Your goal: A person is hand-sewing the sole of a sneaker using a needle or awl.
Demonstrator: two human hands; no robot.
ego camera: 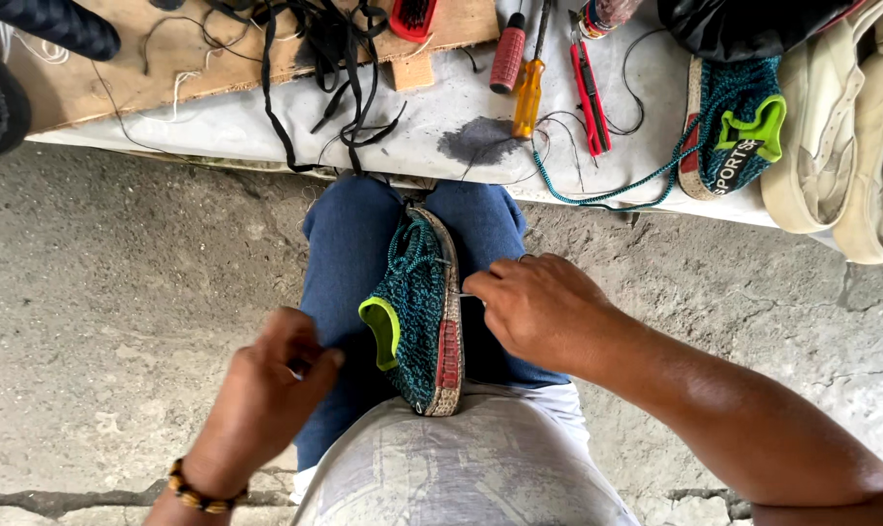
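A teal knit shoe [417,312] with a lime-green collar and a tan and red sole lies on its side between my knees, on blue jeans. My right hand [534,307] rests against the sole's edge, fingers pinched on a thin metal needle poking from the sole. My left hand [271,390], with a bead bracelet at the wrist, hovers just left of the shoe with fingers curled and pinched together; whether it grips a thread I cannot tell.
A low white bench [432,117] ahead carries a matching teal shoe [738,127], pale shoes [850,136], red [507,56] and orange screwdrivers [527,95], a red cutter [589,93], black laces [334,58] and a wooden board [169,58]. Rough concrete floor [120,321] lies around.
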